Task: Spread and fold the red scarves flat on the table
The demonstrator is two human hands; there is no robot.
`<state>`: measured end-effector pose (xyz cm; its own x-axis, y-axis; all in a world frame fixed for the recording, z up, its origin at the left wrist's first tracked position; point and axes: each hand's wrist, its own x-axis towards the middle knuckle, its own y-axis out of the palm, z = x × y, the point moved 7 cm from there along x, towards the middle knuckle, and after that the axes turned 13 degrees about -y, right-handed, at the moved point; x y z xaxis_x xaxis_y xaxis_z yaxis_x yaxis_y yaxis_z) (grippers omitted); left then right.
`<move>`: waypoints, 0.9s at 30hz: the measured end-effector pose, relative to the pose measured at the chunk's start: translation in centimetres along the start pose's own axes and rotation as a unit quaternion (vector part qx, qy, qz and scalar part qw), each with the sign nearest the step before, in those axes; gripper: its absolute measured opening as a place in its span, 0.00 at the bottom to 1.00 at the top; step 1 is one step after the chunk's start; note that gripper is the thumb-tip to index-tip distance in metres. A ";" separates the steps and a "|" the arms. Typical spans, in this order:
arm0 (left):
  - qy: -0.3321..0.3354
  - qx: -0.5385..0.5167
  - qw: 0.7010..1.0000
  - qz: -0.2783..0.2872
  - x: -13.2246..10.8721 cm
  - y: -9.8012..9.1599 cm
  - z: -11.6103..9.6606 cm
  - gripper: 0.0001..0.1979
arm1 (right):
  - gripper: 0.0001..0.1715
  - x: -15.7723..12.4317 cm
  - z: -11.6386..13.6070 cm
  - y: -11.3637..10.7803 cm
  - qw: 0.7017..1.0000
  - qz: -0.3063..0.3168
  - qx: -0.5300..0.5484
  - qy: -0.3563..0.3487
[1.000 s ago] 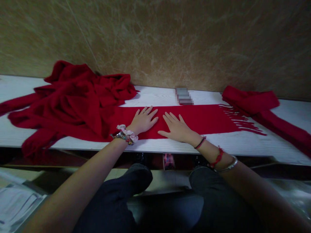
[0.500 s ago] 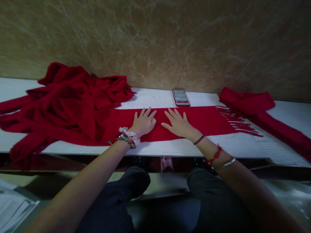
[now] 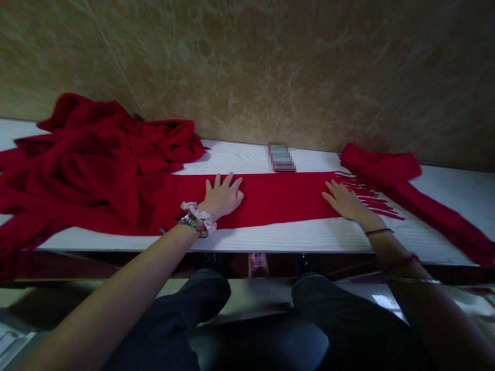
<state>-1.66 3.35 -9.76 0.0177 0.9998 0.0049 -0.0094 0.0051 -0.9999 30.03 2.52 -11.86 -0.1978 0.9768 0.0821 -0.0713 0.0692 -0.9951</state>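
Observation:
A red scarf lies flat along the white table, its fringe spread at the right end. My left hand rests palm down on the middle of the scarf with the fingers spread. Close to the fringe, my right hand presses flat on the same scarf, fingers stretched out. Neither hand grips anything. At the left, the scarf runs into a loose heap of red cloth, where its other end cannot be made out.
A folded red scarf trails toward the right front edge of the white table. Behind the flat scarf lies a phone-like object, partly blurred out. A brown marbled wall rises along the table's back edge.
My right hand has slid right along the scarf, from near its middle to beside the fringe. My left hand has stayed on nearly the same spot. The view has shifted slightly.

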 end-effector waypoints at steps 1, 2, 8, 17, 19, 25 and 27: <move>-0.001 -0.002 1.000 -0.005 0.0 -0.3 -0.6 0.26 | 0.36 0.4 0.5 -0.3 1.000 -0.013 0.005 -0.003; 0.002 -0.006 1.000 -0.014 0.1 -0.5 -1.4 0.26 | 0.36 0.9 1.7 -0.8 0.999 -0.031 0.013 -0.017; 0.058 -0.033 0.997 -0.027 0.5 0.1 -5.0 0.27 | 0.34 4.1 13.1 -1.7 0.980 -0.020 0.064 -0.186; 0.062 -0.024 0.998 -0.025 0.8 0.8 -4.2 0.27 | 0.33 3.3 3.6 0.3 0.996 0.032 0.015 -0.078; 0.063 -0.028 0.997 -0.027 0.7 0.7 -4.3 0.27 | 0.32 3.0 -0.2 0.0 0.999 0.017 0.000 -0.034; 0.061 -0.035 0.997 -0.026 0.9 0.8 -4.4 0.27 | 0.33 3.4 -1.9 -1.3 1.000 -0.009 -0.018 -0.015; 0.062 -0.036 0.997 -0.026 0.9 0.8 -4.4 0.27 | 0.33 3.7 1.4 -1.4 0.999 -0.019 -0.013 -0.050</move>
<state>2.78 4.15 -10.64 0.1395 0.9884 0.0606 0.0659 0.0518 -0.9965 28.03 5.78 -10.12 -0.2919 0.9485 0.1230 -0.0558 0.1115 -0.9922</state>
